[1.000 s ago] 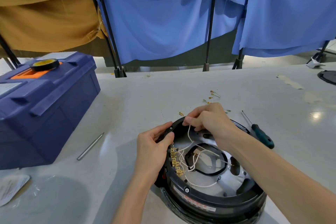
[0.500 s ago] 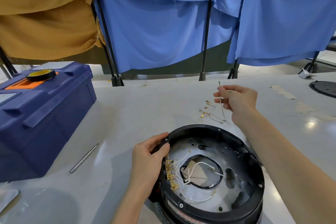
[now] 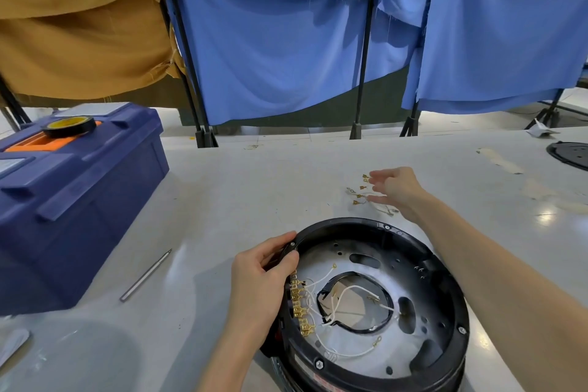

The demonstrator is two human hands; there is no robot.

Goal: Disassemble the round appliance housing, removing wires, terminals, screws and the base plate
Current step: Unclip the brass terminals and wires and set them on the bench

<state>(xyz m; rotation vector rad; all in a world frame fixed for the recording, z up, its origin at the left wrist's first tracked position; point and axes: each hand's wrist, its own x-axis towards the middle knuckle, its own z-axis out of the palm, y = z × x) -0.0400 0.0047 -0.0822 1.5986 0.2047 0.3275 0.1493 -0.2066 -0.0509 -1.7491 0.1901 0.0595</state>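
The right hand (image 3: 394, 189) has dropped its wire and is now hovering, fingers spread, over loose terminals (image 3: 366, 191) on the far table. The left hand (image 3: 259, 288) is gripping the near housing (image 3: 445, 267) rim (wires (image 3: 346, 291) inside).

Left hand (image 3: 257, 289) curled in a grip; right hand (image 3: 394, 189) outstretched, fingers spread.

We can read no text anywhere; the strip label (image 3: 321, 378) on the housing (image 3: 458, 305) rim is too blurred for us.
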